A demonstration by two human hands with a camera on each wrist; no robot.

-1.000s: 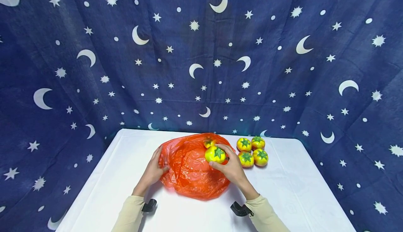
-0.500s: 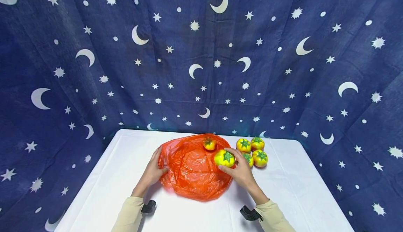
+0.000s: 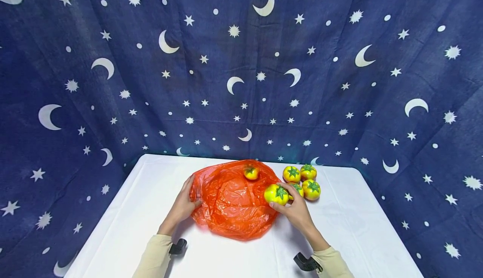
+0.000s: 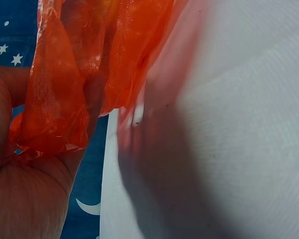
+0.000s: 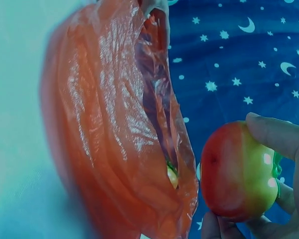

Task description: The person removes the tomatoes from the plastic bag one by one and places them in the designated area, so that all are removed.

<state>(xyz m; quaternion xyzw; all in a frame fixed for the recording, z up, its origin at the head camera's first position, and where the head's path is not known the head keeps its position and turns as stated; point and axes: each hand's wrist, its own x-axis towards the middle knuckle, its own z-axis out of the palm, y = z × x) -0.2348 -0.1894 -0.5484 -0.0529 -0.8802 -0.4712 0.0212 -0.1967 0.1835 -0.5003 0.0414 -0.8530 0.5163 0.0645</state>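
A red plastic bag (image 3: 234, 211) lies spread out with its mouth open, in the middle of the white table. My left hand (image 3: 184, 206) holds the bag's left edge between thumb and fingers; the left wrist view has the film (image 4: 55, 109) running through that hand. At the bag's right rim my right hand (image 3: 298, 213) grips a yellow-red tomato (image 3: 275, 195) with a green star-shaped top, thumb and fingers around its sides. In the right wrist view this tomato (image 5: 234, 172) is beside the bag, outside it. Another tomato (image 3: 250, 172) sits in the bag's far part.
Several more tomatoes stand in a cluster right of the bag; a front one (image 3: 311, 190) is fully seen, and another (image 3: 298, 188) is partly behind my right hand. A dark blue curtain (image 3: 241, 102) with moons and stars surrounds the white table (image 3: 362, 227).
My right hand has carried the tomato rightward and slightly nearer, from over the bag to its right rim. The tomato inside the bag is now fully uncovered. My left hand stays put.
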